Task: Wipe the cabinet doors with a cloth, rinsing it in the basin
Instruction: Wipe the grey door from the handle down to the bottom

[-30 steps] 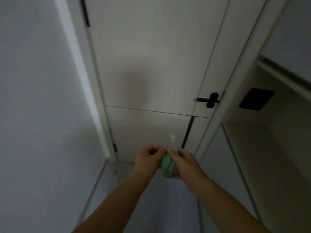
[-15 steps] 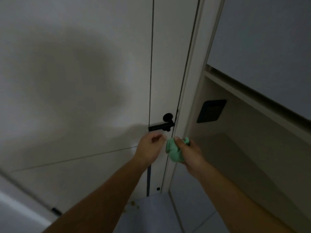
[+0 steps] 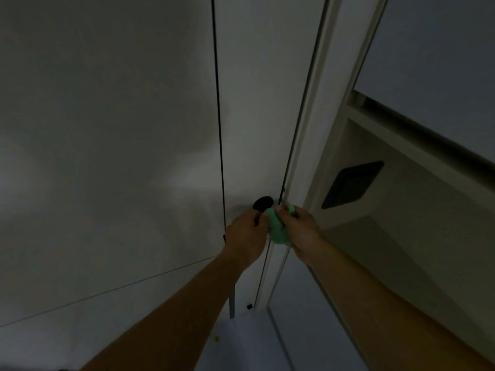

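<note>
A bunched green cloth (image 3: 278, 231) sits in my right hand (image 3: 302, 231), which grips it just in front of the white door frame (image 3: 321, 129). My left hand (image 3: 245, 236) is right beside it, fingers curled over the lever of the black door handle (image 3: 263, 202); only the handle's round base shows above my knuckles. The large white door (image 3: 120, 129) fills the left of the head view, with a thin vertical groove and a horizontal seam lower down. No basin is in view.
To the right of the frame is a recessed niche with a black rectangular panel (image 3: 352, 184) on its back wall and a white cabinet front (image 3: 434, 49) above it. Pale floor (image 3: 241, 341) shows below between my forearms.
The view has swung up and right and come closer to the door. Both hands rose to handle height; my left hand left the cloth and now covers the handle lever.
</note>
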### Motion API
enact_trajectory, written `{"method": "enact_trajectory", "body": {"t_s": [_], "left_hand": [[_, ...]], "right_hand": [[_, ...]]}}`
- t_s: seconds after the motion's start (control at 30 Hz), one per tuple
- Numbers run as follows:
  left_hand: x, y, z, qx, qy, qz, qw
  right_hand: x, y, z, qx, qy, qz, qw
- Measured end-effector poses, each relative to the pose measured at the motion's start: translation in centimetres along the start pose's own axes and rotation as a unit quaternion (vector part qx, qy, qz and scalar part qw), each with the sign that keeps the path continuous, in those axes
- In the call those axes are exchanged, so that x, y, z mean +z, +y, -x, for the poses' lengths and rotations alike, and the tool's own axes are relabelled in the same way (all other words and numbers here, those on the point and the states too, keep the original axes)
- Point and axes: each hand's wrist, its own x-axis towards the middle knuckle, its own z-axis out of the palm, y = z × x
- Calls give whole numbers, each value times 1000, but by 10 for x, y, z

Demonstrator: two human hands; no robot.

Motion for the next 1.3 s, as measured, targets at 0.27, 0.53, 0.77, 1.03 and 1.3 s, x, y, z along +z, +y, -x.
{"method": "enact_trajectory", "body": {"t_s": [0.27,0.53,0.77,1.03,1.3], "left_hand": [[14,-13,-17,-86,24,173,981],[25,-22,-6,-94,42,263,959],[37,-16,47,-71,56,197,976],[43,4,146,-81,67,-38,994],[42,15,268,-71,48,-120,989]], "right_hand": [[-3,6,-5,0,-38,-35,999],[-12,12,6,-12,-35,-19,999],[-37,26,52,-58,-35,71,995],[-71,56,144,-56,-53,101,992],[-108,86,246,-144,26,122,982]]}}
